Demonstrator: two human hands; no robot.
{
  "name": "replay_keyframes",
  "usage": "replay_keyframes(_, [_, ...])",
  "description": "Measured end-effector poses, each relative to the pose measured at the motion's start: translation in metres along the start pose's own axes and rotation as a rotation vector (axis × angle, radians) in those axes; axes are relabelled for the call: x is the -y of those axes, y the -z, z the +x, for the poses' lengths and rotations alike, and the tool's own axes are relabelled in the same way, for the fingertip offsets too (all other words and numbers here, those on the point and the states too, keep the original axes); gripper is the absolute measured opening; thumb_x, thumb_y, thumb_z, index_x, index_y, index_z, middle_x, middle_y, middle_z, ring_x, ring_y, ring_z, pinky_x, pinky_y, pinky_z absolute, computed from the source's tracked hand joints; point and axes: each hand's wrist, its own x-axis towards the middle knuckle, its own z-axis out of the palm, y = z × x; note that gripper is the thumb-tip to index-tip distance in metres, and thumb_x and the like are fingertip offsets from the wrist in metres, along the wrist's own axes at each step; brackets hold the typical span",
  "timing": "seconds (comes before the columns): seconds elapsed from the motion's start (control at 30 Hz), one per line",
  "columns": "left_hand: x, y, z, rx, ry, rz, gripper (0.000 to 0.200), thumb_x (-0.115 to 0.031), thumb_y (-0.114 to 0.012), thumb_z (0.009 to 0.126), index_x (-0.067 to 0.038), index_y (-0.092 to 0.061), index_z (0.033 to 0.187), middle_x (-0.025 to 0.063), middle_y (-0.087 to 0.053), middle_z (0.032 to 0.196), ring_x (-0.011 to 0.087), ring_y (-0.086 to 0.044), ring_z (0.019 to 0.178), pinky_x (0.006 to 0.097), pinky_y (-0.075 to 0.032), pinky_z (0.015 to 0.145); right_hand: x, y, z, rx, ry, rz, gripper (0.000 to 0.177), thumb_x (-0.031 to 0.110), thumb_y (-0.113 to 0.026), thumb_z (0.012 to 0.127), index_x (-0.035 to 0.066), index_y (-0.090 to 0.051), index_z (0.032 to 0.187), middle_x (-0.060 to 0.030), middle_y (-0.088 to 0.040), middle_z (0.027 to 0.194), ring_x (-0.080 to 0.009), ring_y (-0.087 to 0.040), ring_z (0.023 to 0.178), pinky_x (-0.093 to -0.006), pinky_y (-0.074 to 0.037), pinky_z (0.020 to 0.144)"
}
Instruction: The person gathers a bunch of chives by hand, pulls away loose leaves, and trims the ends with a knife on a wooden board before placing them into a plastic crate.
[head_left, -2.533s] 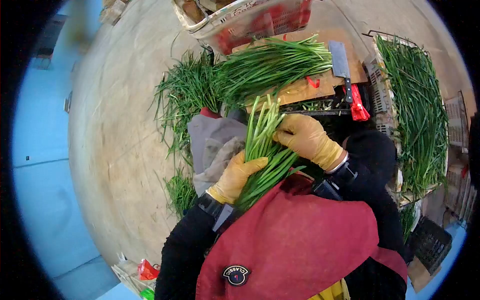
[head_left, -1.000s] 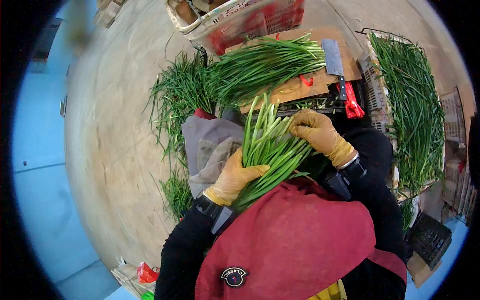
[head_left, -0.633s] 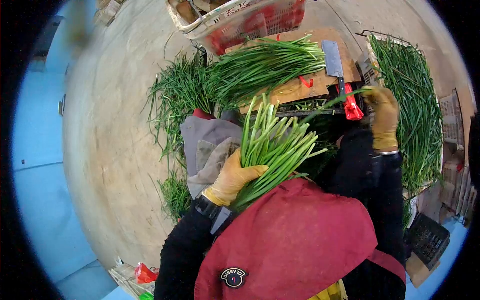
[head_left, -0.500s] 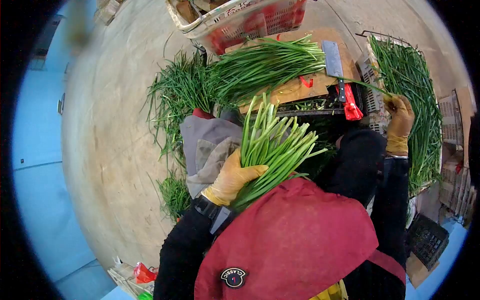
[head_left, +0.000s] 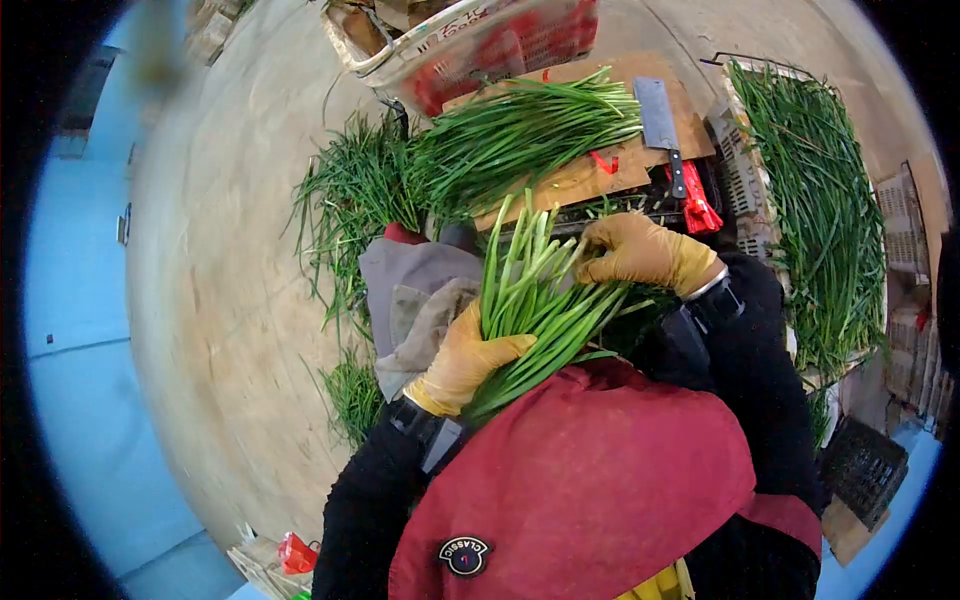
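Gloved in yellow, my left hand (head_left: pixel 462 362) is wrapped round a bunch of green stalks (head_left: pixel 550 318), whose pale ends fan upward over my lap. My right hand (head_left: pixel 640 250), also in a yellow glove, is at the upper right of this bunch, with its fingers pressed together at the stalk ends; what they pinch is hidden. Beyond the hands, a pile of long green stalks (head_left: pixel 530 130) lies on a wooden board (head_left: pixel 690 125). A cleaver (head_left: pixel 657 115) rests at the right of the board, its black handle toward me.
A crate (head_left: pixel 745 180) heaped with long greens (head_left: pixel 815 210) stands on the right. Loose greens (head_left: pixel 360 180) lie left of the board. Behind it is a white and red basket (head_left: pixel 500 50). Red ribbon (head_left: pixel 700 205) hangs near the cleaver handle. A black crate (head_left: pixel 862 465) sits lower right.
My right hand has moved left from beside the right crate to the bunch. The long stalk it held out there no longer shows. My left hand keeps its hold.
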Motion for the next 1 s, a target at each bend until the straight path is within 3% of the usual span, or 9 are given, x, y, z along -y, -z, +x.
replay_keyframes(0.17, [-0.002,-0.003,0.001,-0.004,0.024,-0.067,0.053,-0.004,-0.071,0.082,0.0,-0.049,0.13,0.0078,-0.062,0.119,0.0164,-0.06,0.106,0.0305,-0.047,0.094,-0.021,-0.016,0.002,0.007,-0.043,0.436,0.016,0.013,-0.067,0.084,-0.002,-0.068,0.088,-0.0071,-0.069,0.083,-0.014,-0.062,0.076,-0.0283,-0.049,0.072])
replay_keyframes(0.4, [-0.006,-0.002,-0.001,0.015,0.07,-0.065,0.054,0.0,-0.068,0.084,0.0,-0.046,0.133,0.0061,-0.06,0.121,0.0142,-0.057,0.108,0.0291,-0.046,0.094,-0.057,-0.007,0.004,-0.483,0.044,0.504,0.013,0.013,-0.067,0.082,0.001,-0.068,0.079,-0.0051,-0.068,0.079,-0.0134,-0.061,0.074,-0.0269,-0.048,0.072])
replay_keyframes(0.5, [-0.01,-0.001,-0.002,0.024,0.113,-0.049,0.051,-0.002,-0.067,0.085,0.0,-0.047,0.132,0.0058,-0.061,0.119,0.0132,-0.058,0.106,0.0282,-0.046,0.093,-0.057,0.0,0.002,-0.271,-0.182,0.3,0.017,0.015,-0.06,0.091,0.001,-0.066,0.083,-0.0054,-0.068,0.083,-0.0126,-0.062,0.077,-0.0248,-0.048,0.075])
replay_keyframes(0.63, [-0.013,0.006,0.001,0.087,0.207,-0.124,0.045,-0.008,-0.065,0.088,0.0,-0.05,0.13,0.0064,-0.062,0.118,0.0133,-0.06,0.102,0.0281,-0.048,0.09,-0.02,0.008,0.015,-0.488,0.203,0.818,0.03,0.019,-0.059,0.093,0.002,-0.061,0.117,-0.0055,-0.065,0.107,-0.0123,-0.058,0.096,-0.0253,-0.046,0.082])
replay_keyframes(0.67, [-0.013,0.009,0.003,0.12,0.233,-0.162,0.043,-0.01,-0.064,0.089,0.0,-0.051,0.129,0.0067,-0.062,0.117,0.0136,-0.06,0.102,0.0282,-0.049,0.09,-0.028,0.005,0.026,-0.474,0.29,0.82,0.046,0.03,-0.056,0.096,0.005,-0.05,0.134,-0.0048,-0.059,0.123,-0.0118,-0.053,0.108,-0.0258,-0.043,0.09])
replay_keyframes(0.73, [-0.017,0.011,0.006,0.127,0.304,-0.197,0.042,-0.014,-0.062,0.091,0.0,-0.052,0.129,0.0075,-0.062,0.118,0.0145,-0.061,0.101,0.0288,-0.049,0.09,-0.018,-0.003,0.036,-0.18,0.331,0.603,0.048,0.036,-0.052,0.098,0.007,-0.05,0.135,-0.0042,-0.057,0.125,-0.0124,-0.054,0.109,-0.0258,-0.042,0.092])
replay_keyframes(0.87, [-0.028,0.009,0.005,0.146,0.38,-0.219,0.043,-0.019,-0.059,0.093,0.001,-0.051,0.13,0.0085,-0.062,0.119,0.0156,-0.062,0.102,0.0293,-0.05,0.09,-0.011,0.009,0.028,-0.21,0.408,0.115,0.047,0.046,-0.048,0.096,0.009,-0.059,0.124,-0.004,-0.065,0.111,-0.0138,-0.057,0.1,-0.0318,-0.046,0.087])
replay_keyframes(0.93, [-0.027,0.01,0.005,0.168,0.383,-0.272,0.045,-0.02,-0.06,0.093,0.001,-0.05,0.131,0.0086,-0.062,0.12,0.0158,-0.061,0.103,0.0296,-0.049,0.091,-0.026,0.005,0.033,-0.063,0.098,1.148,0.052,0.045,-0.043,0.1,0.006,-0.051,0.134,-0.0061,-0.06,0.125,-0.0161,-0.053,0.118,-0.032,-0.04,0.1])
replay_keyframes(1.0, [-0.026,0.011,0.007,0.185,0.373,-0.288,0.047,-0.02,-0.061,0.092,0.0,-0.048,0.133,0.0089,-0.06,0.123,0.0162,-0.06,0.105,0.0301,-0.049,0.092,-0.015,0.013,0.03,-0.247,0.234,1.12,0.042,0.031,-0.044,0.101,0.006,-0.051,0.134,-0.0066,-0.054,0.133,-0.0173,-0.05,0.123,-0.0337,-0.039,0.103])
